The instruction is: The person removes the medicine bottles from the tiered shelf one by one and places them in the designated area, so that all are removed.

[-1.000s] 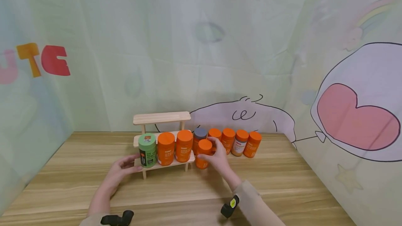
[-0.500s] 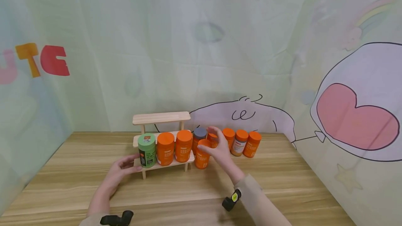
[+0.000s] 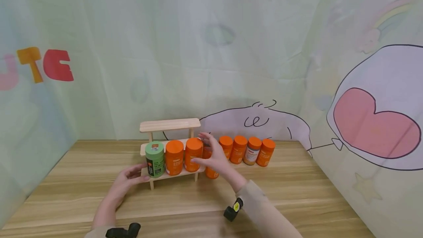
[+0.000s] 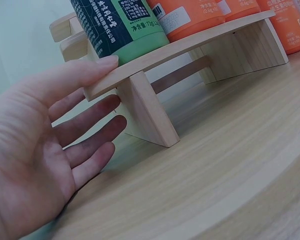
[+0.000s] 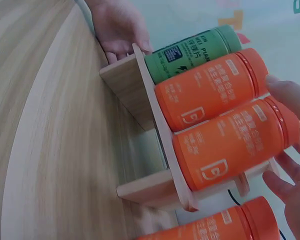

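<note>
- Looks to me like the step here is placing or straightening the end orange jar [image 3: 192,152] on the wooden rack [image 3: 170,124]; next move probably calls for a gentle nudge or a clean release.
- Right hand [image 3: 214,155] is spread around that jar, thumb in front, fingers behind. Can't tell if they're actually touching it.
- Left hand [image 3: 127,175] lightly holds the rack's left end, thumb on top, fingers underneath, right beside the green jar [image 3: 154,159].
- Middle orange jar [image 3: 174,157] stands upright between those two.
- Another orange jar [image 3: 212,173] is on the table [image 3: 178,203], partly hidden behind the right hand.
</note>
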`<action>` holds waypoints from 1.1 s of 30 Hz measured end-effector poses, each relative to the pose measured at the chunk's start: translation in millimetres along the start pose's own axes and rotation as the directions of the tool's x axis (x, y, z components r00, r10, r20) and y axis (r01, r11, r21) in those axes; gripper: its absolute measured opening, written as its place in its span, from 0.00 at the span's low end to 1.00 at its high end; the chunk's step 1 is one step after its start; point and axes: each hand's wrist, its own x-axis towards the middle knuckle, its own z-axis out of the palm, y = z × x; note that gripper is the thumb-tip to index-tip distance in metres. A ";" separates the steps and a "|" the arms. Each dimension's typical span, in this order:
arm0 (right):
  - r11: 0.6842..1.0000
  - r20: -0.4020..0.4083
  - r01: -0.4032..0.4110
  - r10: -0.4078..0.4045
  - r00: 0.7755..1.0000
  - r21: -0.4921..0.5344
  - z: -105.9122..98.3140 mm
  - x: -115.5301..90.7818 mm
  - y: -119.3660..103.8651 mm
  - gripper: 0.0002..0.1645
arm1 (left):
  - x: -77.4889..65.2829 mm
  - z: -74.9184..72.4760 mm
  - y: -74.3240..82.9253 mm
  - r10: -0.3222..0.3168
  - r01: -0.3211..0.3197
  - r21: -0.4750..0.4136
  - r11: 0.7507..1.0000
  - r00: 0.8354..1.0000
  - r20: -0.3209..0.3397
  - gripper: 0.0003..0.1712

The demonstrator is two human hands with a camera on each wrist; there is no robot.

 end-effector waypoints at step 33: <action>0.993 -0.082 -0.054 0.046 0.996 -0.103 26.0 5.1 3.3 0.45 | 0.8 0.3 1.1 -0.005 0.005 0.019 1.000 1.000 0.001 0.40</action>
